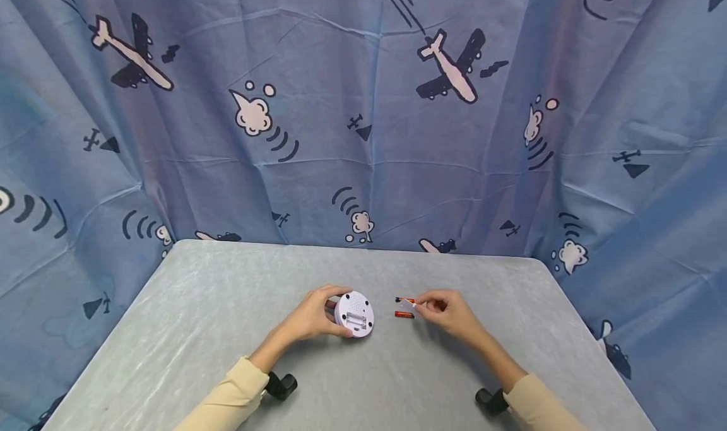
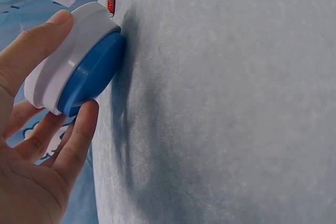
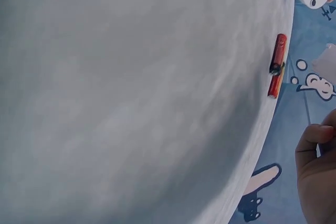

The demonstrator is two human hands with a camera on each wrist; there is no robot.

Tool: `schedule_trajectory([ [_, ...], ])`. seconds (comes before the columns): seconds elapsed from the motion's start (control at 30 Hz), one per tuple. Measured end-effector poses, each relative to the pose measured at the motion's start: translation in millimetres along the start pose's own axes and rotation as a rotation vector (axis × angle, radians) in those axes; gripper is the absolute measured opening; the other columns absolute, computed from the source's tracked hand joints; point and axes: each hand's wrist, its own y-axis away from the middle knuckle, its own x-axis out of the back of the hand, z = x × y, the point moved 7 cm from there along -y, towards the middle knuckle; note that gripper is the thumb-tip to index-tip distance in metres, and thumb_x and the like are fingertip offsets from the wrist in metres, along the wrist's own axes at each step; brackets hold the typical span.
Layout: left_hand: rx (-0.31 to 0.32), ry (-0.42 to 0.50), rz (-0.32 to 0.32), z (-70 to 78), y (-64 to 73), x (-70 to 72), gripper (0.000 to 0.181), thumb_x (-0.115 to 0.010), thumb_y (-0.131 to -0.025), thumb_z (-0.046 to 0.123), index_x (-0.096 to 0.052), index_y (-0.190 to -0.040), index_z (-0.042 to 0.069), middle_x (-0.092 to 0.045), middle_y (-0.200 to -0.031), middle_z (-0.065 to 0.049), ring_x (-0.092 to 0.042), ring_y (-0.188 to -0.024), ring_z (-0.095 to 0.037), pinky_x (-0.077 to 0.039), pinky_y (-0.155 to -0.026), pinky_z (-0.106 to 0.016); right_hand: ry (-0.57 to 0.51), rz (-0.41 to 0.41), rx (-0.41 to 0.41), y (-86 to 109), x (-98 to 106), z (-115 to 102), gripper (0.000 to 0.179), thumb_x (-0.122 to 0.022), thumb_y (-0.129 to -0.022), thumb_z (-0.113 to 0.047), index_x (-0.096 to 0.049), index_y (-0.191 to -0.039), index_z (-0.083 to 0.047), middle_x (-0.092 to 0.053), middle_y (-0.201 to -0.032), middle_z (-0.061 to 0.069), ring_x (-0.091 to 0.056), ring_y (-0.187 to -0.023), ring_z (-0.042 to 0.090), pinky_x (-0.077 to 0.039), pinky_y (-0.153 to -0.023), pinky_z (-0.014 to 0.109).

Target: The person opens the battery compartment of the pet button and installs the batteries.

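A round, white plastic device with a blue dome-shaped side (image 1: 358,305) is held by the left hand (image 1: 312,316) left of the middle of the scene, above a pale grey table (image 1: 210,305). The hand is partly opened around the device: the thumb is laid against the near part of the white rim, and the other fingers are spread round the far part and the blue side. The white underside, with its dark round feet, is tilted toward the head camera, and an uncovered rectangular battery compartment (image 1: 356,321) can be seen in its near part. Whether the table is touched by the device cannot be told.

To the right, a small, thin, whitish translucent piece (image 1: 407,305) is pinched between the thumb and fingertips of the right hand (image 1: 445,311), the other fingers being curled in. Just beside and partly beneath this piece, two small red-orange cylindrical batteries with black ends, a far one (image 1: 404,299) and a near one (image 1: 404,314), are laid crosswise on the table, apart from each other, between the device and the right hand.

The far side is closed off by a blue fabric curtain printed with aeroplanes (image 1: 318,59).
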Motion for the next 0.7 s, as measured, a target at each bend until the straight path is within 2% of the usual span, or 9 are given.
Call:
schedule_trajectory([
  [0.4,-0.003,0.013,-0.002,0.2,0.1,-1.2,0.082,-0.095,-0.066,0.001,-0.056,-0.138,-0.007,-0.058,-0.124,-0.017,-0.065,-0.098,-0.028,-0.058,-0.074,-0.029,-0.012,-0.036,-0.01,24.5,7,4,0.005,-0.075,-0.091,0.002,-0.076,-0.092,-0.003,-0.048,-0.065,-0.008,-0.039,-0.056,0.001,-0.032,-0.044,0.022],
  [0.57,-0.002,0.016,-0.002,1.2,1.0,-1.1,0.082,-0.095,-0.067,0.001,-0.056,-0.138,-0.008,-0.058,-0.123,-0.016,-0.065,-0.098,-0.03,-0.058,-0.074,-0.029,-0.051,0.007,-0.011,33.1,7,-1,0.008,-0.074,-0.09,0.005,-0.076,-0.092,-0.002,-0.048,-0.065,-0.007,-0.04,-0.057,0.001,-0.032,-0.043,0.024],
  [0.7,-0.001,0.012,-0.003,2.2,1.7,-1.3,0.081,-0.095,-0.067,0.001,-0.056,-0.138,-0.008,-0.059,-0.122,-0.016,-0.065,-0.099,-0.031,-0.058,-0.074,-0.029,-0.071,0.046,-0.05,39.3,5,-7,0.008,-0.073,-0.089,0.007,-0.075,-0.092,-0.001,-0.049,-0.065,-0.007,-0.041,-0.057,-0.001,-0.034,-0.043,0.024],
])
